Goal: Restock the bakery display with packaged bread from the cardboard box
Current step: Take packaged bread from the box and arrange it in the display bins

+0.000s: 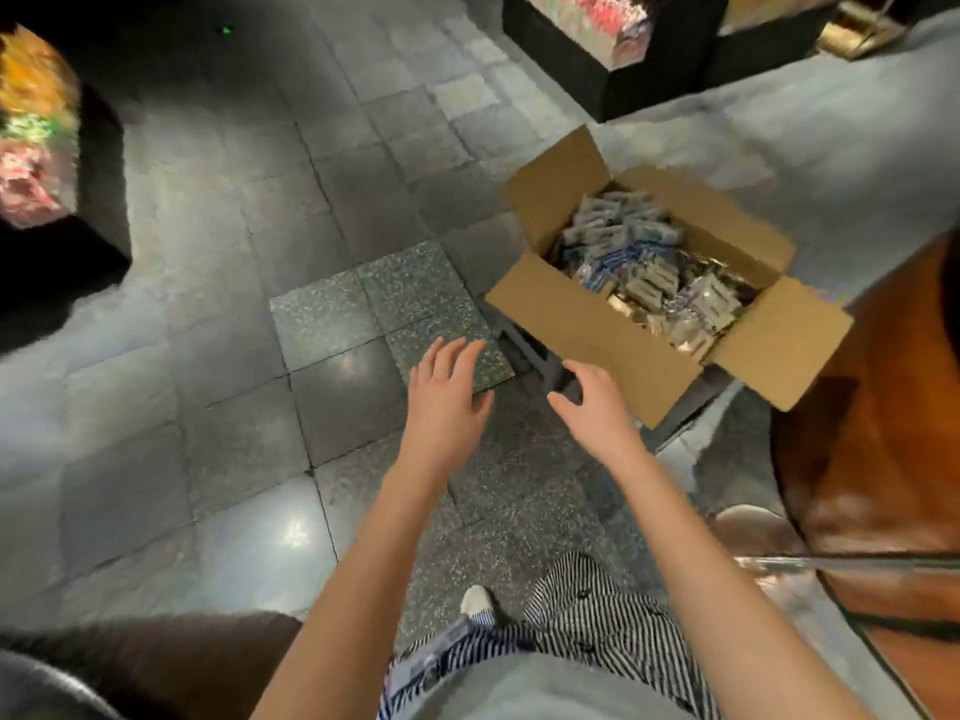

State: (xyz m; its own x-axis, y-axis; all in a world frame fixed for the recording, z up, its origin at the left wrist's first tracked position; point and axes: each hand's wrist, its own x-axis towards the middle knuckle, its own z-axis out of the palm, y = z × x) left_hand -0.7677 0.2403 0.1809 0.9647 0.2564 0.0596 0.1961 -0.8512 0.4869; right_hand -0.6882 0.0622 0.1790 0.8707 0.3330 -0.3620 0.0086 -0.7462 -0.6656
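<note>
The left hand [447,402] is over the grey tiled floor [208,356], its fingers straight and wide apart, holding nothing. The right hand [592,407], fingers a little bent and also empty, is just beside the near flap of the open brown cardboard box [587,324]. The long axis of the box runs from far left to near right, and small packets of bread [649,267] fill it.
</note>
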